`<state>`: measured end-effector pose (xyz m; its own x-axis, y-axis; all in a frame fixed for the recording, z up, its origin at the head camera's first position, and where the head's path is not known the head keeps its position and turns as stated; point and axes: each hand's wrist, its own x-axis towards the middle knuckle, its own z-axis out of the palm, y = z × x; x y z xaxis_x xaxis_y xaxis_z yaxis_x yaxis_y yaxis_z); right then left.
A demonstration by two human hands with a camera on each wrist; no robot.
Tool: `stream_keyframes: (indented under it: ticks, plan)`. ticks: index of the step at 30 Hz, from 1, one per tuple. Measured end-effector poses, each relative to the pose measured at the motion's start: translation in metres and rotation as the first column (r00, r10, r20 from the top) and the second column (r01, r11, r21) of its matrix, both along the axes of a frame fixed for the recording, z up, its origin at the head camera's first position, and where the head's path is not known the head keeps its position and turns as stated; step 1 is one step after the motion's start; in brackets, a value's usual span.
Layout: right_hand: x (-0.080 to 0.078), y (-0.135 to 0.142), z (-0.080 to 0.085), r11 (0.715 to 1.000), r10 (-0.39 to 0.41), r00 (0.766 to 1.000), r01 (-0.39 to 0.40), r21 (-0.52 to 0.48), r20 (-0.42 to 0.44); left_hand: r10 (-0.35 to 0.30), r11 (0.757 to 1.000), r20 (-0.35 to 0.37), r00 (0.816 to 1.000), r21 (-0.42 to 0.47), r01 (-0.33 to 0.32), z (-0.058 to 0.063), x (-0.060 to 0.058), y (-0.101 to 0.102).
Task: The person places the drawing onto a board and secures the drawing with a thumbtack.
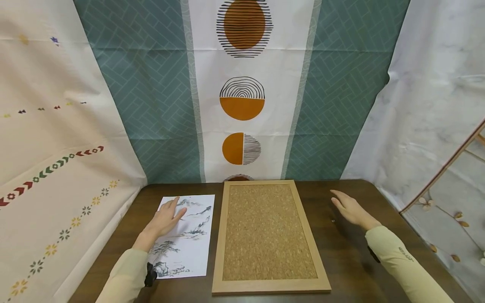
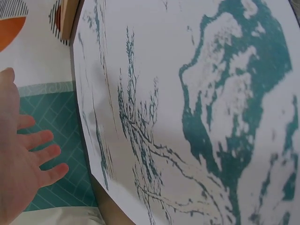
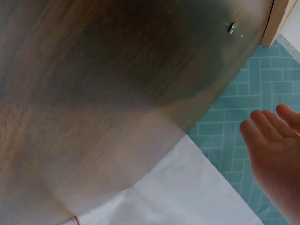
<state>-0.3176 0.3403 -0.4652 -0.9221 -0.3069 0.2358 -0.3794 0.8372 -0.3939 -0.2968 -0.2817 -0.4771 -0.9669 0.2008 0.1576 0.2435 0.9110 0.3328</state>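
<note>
A sheet of paper printed with an ink landscape lies on the dark table, left of a wood-framed cork board. My left hand hovers over the paper's left side, fingers extended and holding nothing. The left wrist view shows that hand with fingers spread, beside the paper's printed trees and rocks. To the right of the board, my right hand is held above the table with nothing in it. Nearest to it on the tabletop is a small shiny metal piece, too small to name surely.
The dark wooden table has rounded far corners. A patterned cloth hangs behind it, right at the board's far edge. Light cloths flank the table, a floral one at left and a white one at right.
</note>
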Motion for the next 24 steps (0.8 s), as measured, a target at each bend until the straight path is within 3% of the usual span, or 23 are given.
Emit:
stream_keyframes:
  ticks: [11,18,24]
  plan:
    - [-0.002,0.006,-0.005,1.0,-0.003,0.996,0.004,0.007,-0.086,0.024,0.994,0.088,0.996,0.102,-0.033,0.003,0.002,-0.004]
    - [0.002,0.008,-0.006,1.0,-0.017,0.998,0.016,-0.021,-0.054,-0.022,0.986,0.05,0.999,0.167,0.014,0.002,-0.001,-0.006]
    - [0.007,0.008,-0.001,1.0,-0.017,0.999,0.016,-0.024,-0.03,0.005,0.981,0.026,1.0,0.195,-0.01,0.0,0.0,-0.012]
